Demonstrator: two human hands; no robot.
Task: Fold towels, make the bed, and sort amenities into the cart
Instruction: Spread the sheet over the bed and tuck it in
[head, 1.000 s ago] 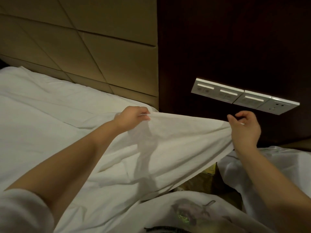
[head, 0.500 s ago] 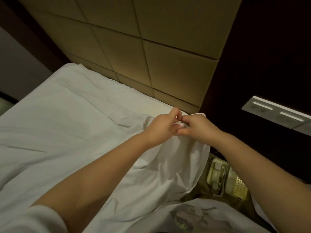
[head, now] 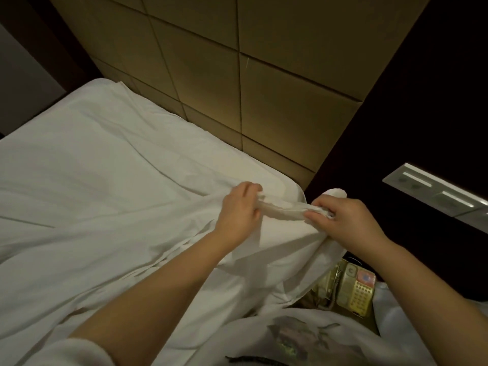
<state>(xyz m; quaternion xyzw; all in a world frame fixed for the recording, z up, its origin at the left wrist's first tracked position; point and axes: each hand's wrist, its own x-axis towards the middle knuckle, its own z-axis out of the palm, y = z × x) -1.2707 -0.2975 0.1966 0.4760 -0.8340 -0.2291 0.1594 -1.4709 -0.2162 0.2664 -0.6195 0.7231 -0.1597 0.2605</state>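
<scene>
The left hand [head: 239, 210] curls its fingers round one end of a bunched edge of the white fabric bed sheet [head: 282, 210]. The right hand [head: 348, 220], at its 3 o'clock, grips the other end. The rest of the sheet spreads over the bed toward 9 o'clock (creased in long folds). A tan padded headboard [head: 264, 88] rises at 12 o'clock. A cream push-button telephone [head: 352, 290] sits at 5 o'clock.

The sheet [head: 105, 180] lay broad and flat across the bed [head: 286, 184], with open room above it toward the left. The padded headboard [head: 264, 88] rose straight at the far edge and shut that side. To the right, the dark wall [head: 422, 101], its switch panel [head: 435, 194] and the telephone [head: 351, 289] below hemmed the corner.
</scene>
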